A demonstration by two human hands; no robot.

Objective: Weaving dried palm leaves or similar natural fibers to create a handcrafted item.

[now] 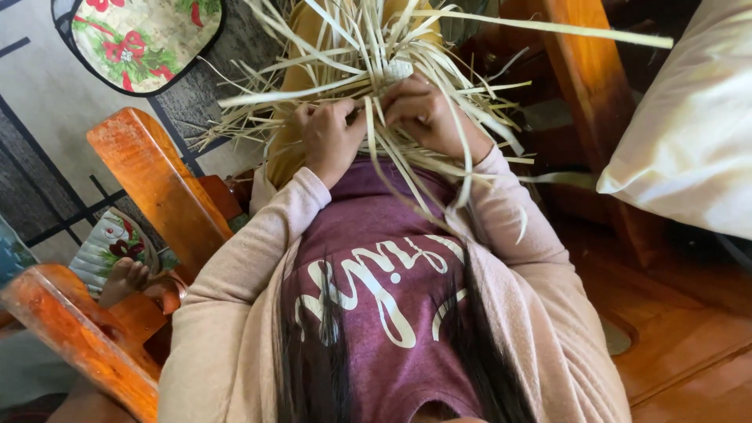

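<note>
Crowding both hands (380,125): splayed straw strips (407,55), wooden armrest (157,184).

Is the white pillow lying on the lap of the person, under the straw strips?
No, the white pillow lies apart at the right edge, while both hands work the straw strips over the lap.

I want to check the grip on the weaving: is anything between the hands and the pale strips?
Nothing visible. The left hand and right hand pinch the pale strips directly, with loose ends fanning out around them.
</note>
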